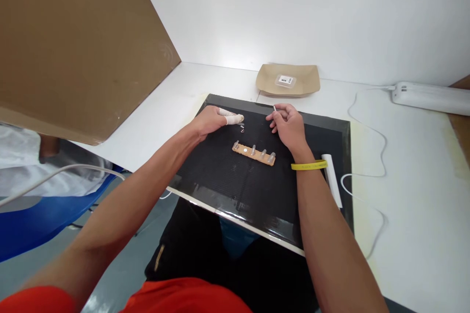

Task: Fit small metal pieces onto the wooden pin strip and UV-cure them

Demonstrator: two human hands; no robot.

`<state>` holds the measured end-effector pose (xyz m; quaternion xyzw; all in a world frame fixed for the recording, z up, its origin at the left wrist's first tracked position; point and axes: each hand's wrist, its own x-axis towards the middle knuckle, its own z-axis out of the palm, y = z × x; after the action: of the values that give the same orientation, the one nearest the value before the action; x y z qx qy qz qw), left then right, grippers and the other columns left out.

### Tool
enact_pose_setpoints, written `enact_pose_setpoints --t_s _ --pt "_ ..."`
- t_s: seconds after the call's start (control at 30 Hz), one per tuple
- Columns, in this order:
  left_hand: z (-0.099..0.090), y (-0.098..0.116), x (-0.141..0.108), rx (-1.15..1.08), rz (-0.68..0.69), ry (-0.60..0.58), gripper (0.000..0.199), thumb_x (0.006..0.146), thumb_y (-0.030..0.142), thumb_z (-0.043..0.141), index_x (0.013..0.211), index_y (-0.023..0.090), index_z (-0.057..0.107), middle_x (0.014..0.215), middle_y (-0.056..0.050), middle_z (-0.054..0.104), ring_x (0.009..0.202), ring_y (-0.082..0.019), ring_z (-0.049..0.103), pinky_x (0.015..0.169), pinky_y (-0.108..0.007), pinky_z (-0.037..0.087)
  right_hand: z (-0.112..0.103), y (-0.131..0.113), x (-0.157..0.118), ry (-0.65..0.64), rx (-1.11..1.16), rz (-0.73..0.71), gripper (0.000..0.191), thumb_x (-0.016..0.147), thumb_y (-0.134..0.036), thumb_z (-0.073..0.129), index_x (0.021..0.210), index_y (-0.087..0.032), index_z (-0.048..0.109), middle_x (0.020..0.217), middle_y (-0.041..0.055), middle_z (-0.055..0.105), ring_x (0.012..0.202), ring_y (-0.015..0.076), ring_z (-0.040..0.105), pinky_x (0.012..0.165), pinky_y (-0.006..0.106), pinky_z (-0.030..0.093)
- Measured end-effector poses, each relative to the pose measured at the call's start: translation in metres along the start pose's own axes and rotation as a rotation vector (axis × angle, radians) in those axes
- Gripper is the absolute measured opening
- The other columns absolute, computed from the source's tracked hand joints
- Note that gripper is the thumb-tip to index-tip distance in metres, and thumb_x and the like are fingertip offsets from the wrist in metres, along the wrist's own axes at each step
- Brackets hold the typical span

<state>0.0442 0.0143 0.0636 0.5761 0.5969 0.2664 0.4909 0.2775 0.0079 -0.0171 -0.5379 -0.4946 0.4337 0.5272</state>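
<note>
My left hand point(215, 120), with pale finger cots on its thumb and a finger, pinches a small clear piece with a shiny metal end point(242, 128) that hangs below the fingertips. In my right hand point(290, 124), a thin white stick point(274, 107) is held between thumb and finger; the other fingers curl loosely. Nearer to me than both hands lies a tan strip point(260, 155) on the black mat point(227, 176). Several clear tube-like pieces stand or lean on it, and a white round spot point(245, 150) shows between two of them.
Behind the mat stands a brown cardboard tray point(308, 87) with a labelled clear plastic box point(285, 81) in it. A white bar point(331, 181) lies by my right forearm. White cables and a power strip point(429, 98) are at right; a large cardboard sheet point(73, 44) rises at left.
</note>
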Motion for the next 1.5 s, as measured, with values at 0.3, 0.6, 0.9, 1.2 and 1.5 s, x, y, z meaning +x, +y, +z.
enact_pose_setpoints --t_s 0.3,0.6,0.9,1.2,1.5 --pt "0.001 0.004 0.004 -0.013 -0.089 -0.071 0.043 0.044 0.054 0.103 0.071 0.025 0.085 0.102 -0.008 0.085 0.114 -0.033 0.074 0.107 -0.043 0.056 0.001 0.000 0.001 0.003 0.005 0.009 0.021 0.091 -0.025 0.058 0.112 -0.020 0.058 0.084 0.0005 0.074 0.059 0.0089 0.059 0.048 0.021 0.047" --pt "0.006 0.015 0.007 0.096 -0.145 -0.082 0.043 0.044 0.049 0.102 0.071 0.021 0.085 0.102 -0.010 0.084 0.106 -0.030 0.074 0.102 -0.040 0.056 0.001 0.001 0.001 -0.004 -0.003 0.013 0.023 0.091 -0.027 0.058 0.114 -0.020 0.057 0.086 0.0011 0.074 0.061 0.0092 0.059 0.049 0.021 0.047" --pt "0.009 0.012 0.014 0.180 -0.111 -0.032 0.043 0.043 0.050 0.103 0.066 0.021 0.082 0.097 -0.008 0.084 0.104 -0.030 0.073 0.102 -0.041 0.054 0.001 0.001 0.000 -0.012 -0.012 0.011 0.025 0.092 -0.030 0.059 0.115 -0.021 0.058 0.086 0.0012 0.073 0.062 0.0093 0.060 0.051 0.021 0.048" --pt "0.009 0.008 0.012 0.319 -0.030 -0.024 0.038 0.059 0.058 0.096 0.070 0.023 0.084 0.090 -0.006 0.083 0.096 -0.027 0.073 0.097 -0.041 0.053 0.000 0.000 0.000 -0.010 -0.005 0.007 0.023 0.092 -0.032 0.062 0.112 -0.022 0.058 0.084 0.0000 0.073 0.062 0.0096 0.060 0.050 0.021 0.047" --pt "0.001 0.009 0.010 0.462 0.067 -0.021 0.038 0.066 0.062 0.089 0.073 0.026 0.084 0.087 -0.003 0.083 0.098 -0.029 0.072 0.093 -0.039 0.052 0.001 -0.001 0.000 0.007 0.001 0.015 0.020 0.093 -0.023 0.058 0.112 -0.020 0.058 0.083 -0.0002 0.073 0.058 0.0085 0.057 0.048 0.021 0.047"
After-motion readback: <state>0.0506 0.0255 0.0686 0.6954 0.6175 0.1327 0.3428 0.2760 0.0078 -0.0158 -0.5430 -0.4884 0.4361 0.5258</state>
